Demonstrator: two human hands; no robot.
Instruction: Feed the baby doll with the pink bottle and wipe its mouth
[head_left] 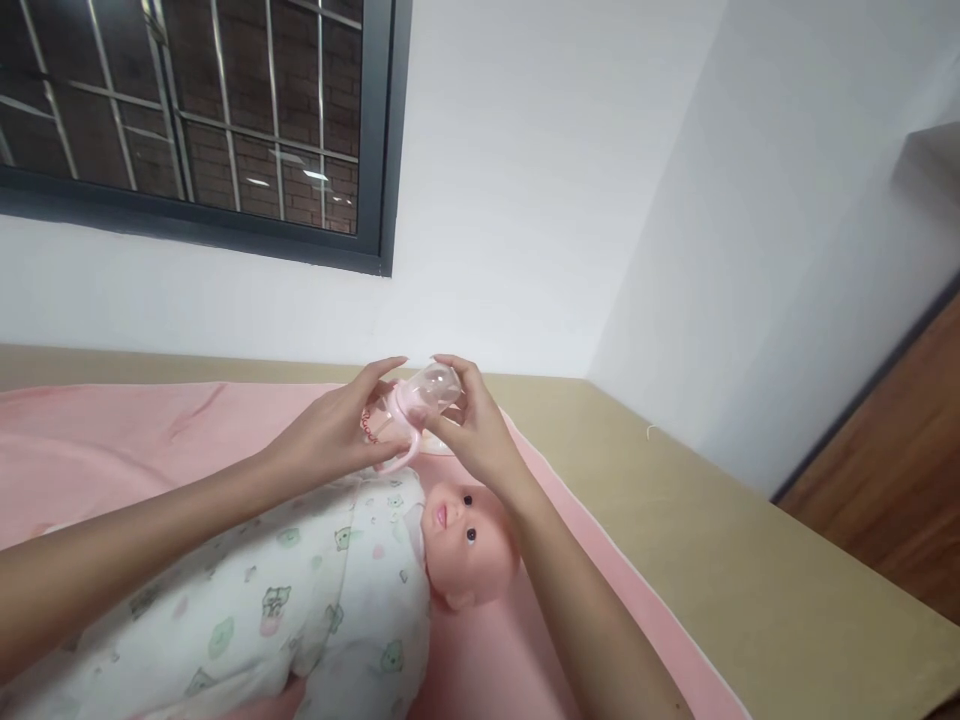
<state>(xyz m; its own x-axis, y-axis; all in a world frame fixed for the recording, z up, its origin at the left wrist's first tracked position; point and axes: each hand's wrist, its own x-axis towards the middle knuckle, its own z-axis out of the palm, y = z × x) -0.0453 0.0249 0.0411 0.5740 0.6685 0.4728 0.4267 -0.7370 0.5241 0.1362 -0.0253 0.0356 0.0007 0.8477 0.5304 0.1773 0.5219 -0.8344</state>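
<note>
A clear baby bottle (pixel 406 402) with a pink collar and pink handles is held between both hands, tilted with its capped end up to the right. My left hand (pixel 334 425) is closed around the bottle's body, near red markings. My right hand (pixel 484 435) grips its clear dome cap (pixel 439 384), the thumb close to the collar. Just below the hands lies a baby doll (pixel 469 560) on its back, head to the right. It wears a white outfit (pixel 322 590) printed with green and pink figures. My forearms cross in front of part of the doll.
The doll lies on a pink cloth (pixel 172 410) spread over a beige tabletop (pixel 720 530). Behind it stands a white wall (pixel 510 230) with a dark-framed, barred window (pixel 225 110) at upper left. A brown wooden panel (pixel 892 470) is at the right.
</note>
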